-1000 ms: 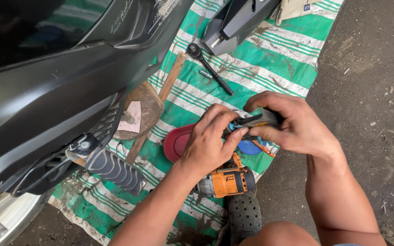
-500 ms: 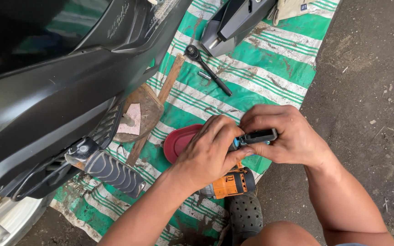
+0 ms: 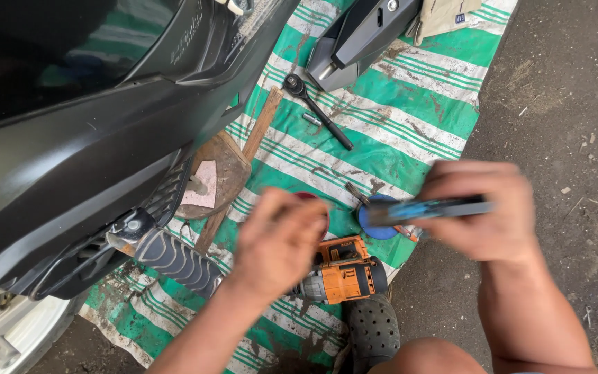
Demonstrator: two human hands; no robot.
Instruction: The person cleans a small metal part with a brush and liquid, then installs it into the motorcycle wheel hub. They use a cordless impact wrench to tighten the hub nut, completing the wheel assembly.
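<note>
Fingers (image 3: pixel 475 181) of right hand (image 3: pixel 475 211) clamped on blurred blue-black handled tool (image 3: pixel 427 208), held above striped green tarp (image 3: pixel 410 104). Left hand (image 3: pixel 279 239) blurred, empty, fingers loosely curled, hovering beside orange cordless drill (image 3: pixel 340 273), near ratchet wrench (image 3: pixel 316 111).

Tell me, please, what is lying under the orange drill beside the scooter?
The orange drill lies on the green-and-white striped sheet, which covers the dirt ground there. The left hand hides the drill's front end, so what sits under that part cannot be seen.

We see a scooter (image 3: pixel 70 138) at left, a ratchet (image 3: pixel 316 111) upper centre on a tarp (image 3: pixel 417 97), a drill (image 3: pixel 340 273) lower centre.
</note>
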